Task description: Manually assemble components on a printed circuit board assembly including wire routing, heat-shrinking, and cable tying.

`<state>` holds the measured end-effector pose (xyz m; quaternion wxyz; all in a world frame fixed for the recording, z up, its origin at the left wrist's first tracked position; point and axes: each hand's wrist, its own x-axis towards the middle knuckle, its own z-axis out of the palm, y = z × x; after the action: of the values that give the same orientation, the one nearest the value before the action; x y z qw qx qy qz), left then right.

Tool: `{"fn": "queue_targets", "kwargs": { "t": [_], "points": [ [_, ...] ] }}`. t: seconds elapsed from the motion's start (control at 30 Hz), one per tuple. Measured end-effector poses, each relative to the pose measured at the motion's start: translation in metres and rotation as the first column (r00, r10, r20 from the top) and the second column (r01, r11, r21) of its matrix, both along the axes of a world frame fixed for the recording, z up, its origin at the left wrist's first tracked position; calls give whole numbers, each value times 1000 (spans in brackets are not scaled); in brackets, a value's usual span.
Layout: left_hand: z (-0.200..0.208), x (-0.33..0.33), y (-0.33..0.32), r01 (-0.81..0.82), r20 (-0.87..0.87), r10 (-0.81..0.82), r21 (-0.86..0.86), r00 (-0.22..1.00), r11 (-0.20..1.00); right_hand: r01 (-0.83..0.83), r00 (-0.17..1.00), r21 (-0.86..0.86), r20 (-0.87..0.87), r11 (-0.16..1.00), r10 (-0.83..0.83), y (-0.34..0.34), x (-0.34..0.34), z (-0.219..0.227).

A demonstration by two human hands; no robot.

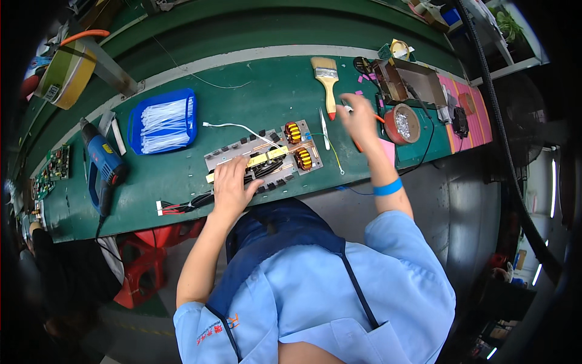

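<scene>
A grey circuit board lies on the green bench in front of me, with two yellow-and-black toroid coils at its right. My left hand rests over the board's left part, fingers stretched and thumb apart, touching a yellow-wrapped bar and black wires. A bundle of black and red wires with a white connector sticks out to its left. Over the bench on the right is my right hand, slightly blurred, with thumb and forefinger apart. Orange tool handles show beside it; the rest of that tool is mostly hidden.
Tweezers and a brush lie right of the board. A blue tray of white cable ties and a blue heat gun are left. A round container and metal box stand right; a red stool is below.
</scene>
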<state>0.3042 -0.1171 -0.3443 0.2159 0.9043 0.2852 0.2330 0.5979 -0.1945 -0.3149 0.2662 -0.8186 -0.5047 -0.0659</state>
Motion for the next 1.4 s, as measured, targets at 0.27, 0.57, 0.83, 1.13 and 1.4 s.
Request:
{"fn": "queue_targets", "kwargs": {
  "t": [0.27, 0.57, 0.83, 1.13, 1.4],
  "points": [
    [-10, 11, 5, 59, -268, -8, 181, 963, 982, 192, 972, -671, 32, 716, -231, -52, 78, -52],
    [-14, 8, 5, 74, -150, -51, 155, 987, 985, 127, 992, -608, 65, 783, -110, -49, 64, -43],
    [-9, 2, 10, 99, -1, -99, 61, 995, 993, 193, 211, -139, -961, 971, -179, -51, 68, -7],
    [-9, 4, 5, 57, 68, -63, 85, 996, 995, -538, 548, -69, -786, 840, 286, -41, -70, 55],
    [1, 0, -8, 1, 309, 79, -249, 948, 969, -521, 768, -349, 206, 779, 606, -30, -100, 30]
  ]
}}
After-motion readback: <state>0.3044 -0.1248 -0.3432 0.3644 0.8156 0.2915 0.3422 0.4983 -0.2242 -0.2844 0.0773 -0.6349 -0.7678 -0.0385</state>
